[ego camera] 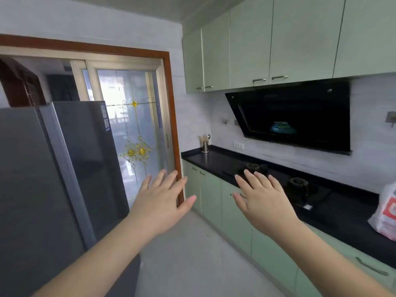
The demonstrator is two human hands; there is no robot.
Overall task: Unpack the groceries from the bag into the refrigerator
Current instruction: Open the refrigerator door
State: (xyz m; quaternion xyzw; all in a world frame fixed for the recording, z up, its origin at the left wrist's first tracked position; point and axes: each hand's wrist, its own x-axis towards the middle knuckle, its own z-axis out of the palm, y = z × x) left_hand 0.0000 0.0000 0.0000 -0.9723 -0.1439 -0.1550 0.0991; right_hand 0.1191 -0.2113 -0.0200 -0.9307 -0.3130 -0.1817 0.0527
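- Centrally, both hands are raised, palms away from the camera, fingers spread wide: the left hand (162, 198) and the right hand (262, 200) hold nothing.
- At the frame's left, the dark grey refrigerator (53, 168) stands with both doors closed.
- At the right edge, a white plastic bag (386, 213) with red print sits on the black countertop (342, 221), partly cut off.
- Above the cooktop (278, 179), a black range hood (295, 116) slants out.

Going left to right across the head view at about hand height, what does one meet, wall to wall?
Refrigerator, doors shut → glass sliding door → left hand, open and empty → right hand, open and empty → gas stove on the black counter → plastic grocery bag at the right edge.
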